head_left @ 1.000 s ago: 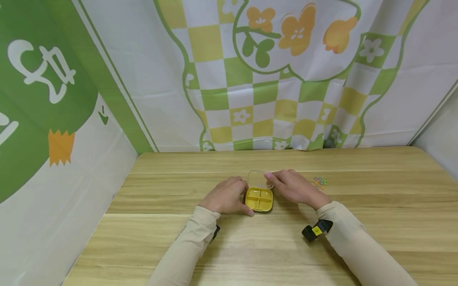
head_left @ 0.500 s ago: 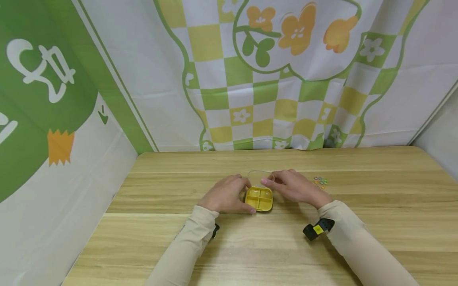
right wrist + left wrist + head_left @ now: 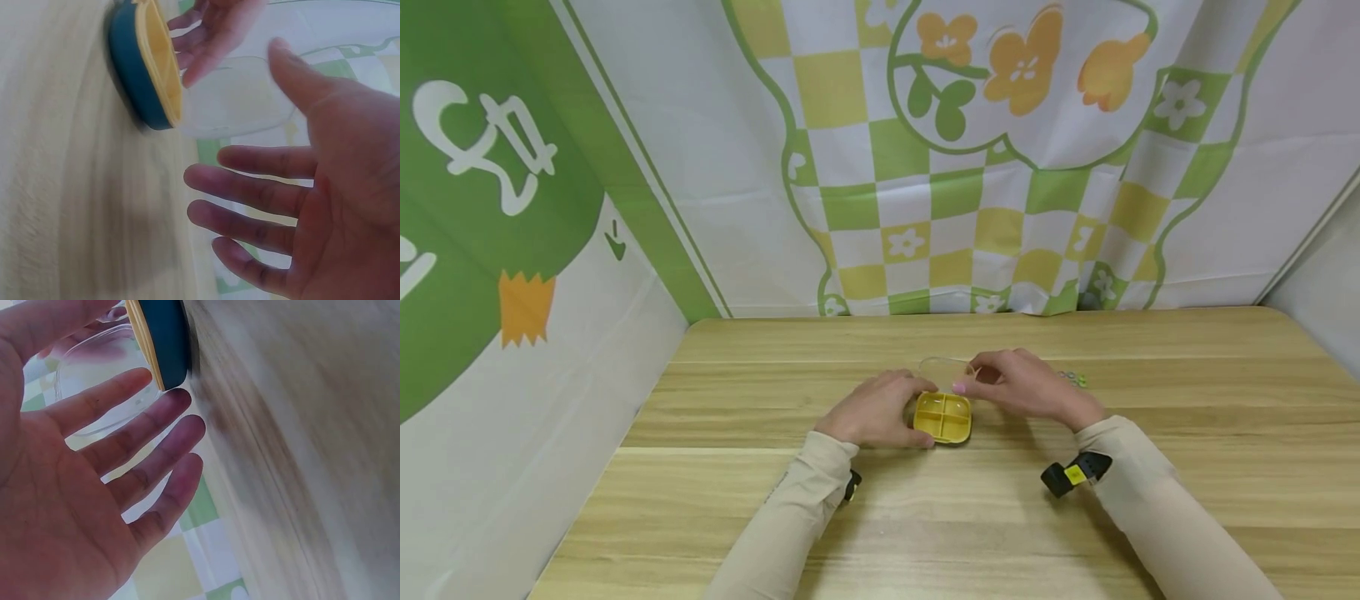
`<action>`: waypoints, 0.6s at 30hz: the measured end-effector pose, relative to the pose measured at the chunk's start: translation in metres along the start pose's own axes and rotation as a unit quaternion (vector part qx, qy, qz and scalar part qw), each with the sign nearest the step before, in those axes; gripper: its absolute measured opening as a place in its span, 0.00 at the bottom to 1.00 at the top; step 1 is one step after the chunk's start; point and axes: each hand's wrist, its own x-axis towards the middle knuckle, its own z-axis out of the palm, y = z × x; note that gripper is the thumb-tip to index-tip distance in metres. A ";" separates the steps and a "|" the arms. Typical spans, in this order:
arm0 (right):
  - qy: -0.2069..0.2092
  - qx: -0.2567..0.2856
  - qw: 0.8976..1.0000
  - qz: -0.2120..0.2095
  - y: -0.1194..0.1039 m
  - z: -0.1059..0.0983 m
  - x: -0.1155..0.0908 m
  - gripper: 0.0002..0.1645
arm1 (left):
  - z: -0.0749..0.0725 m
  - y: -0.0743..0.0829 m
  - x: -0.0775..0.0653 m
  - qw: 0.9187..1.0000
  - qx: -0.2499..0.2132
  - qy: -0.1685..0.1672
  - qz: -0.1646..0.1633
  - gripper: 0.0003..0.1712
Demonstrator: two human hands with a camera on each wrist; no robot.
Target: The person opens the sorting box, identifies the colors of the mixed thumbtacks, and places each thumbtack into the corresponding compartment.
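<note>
Fingers point(image 3: 94, 405) spread, a person's left hand point(image 3: 877, 408) brackets a yellow-and-teal, four-compartment plastic box point(image 3: 943, 418) on the wood-grain desk point(image 3: 917, 533), its clear, rounded lid point(image 3: 240, 103) raised near the right hand point(image 3: 1022, 385), whose fingers are spread.

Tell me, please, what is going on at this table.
A person is working at a small yellow-and-teal box with four compartments, its clear lid raised at the back. The left hand is spread at the box's left side; the right hand is at the lid's right edge. Small coloured rings lie further right, partly hidden by the right hand.
</note>
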 end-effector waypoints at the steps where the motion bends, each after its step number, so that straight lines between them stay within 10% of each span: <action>1: -0.002 -0.001 1.000 -0.004 0.001 -0.001 0.000 0.39 | 0.000 0.000 0.000 1.000 0.000 -0.001 0.001 0.41; 18: -0.003 -0.016 1.000 -0.020 0.011 -0.021 -0.006 0.36 | 0.003 0.000 0.002 1.000 -0.005 0.005 -0.016 0.40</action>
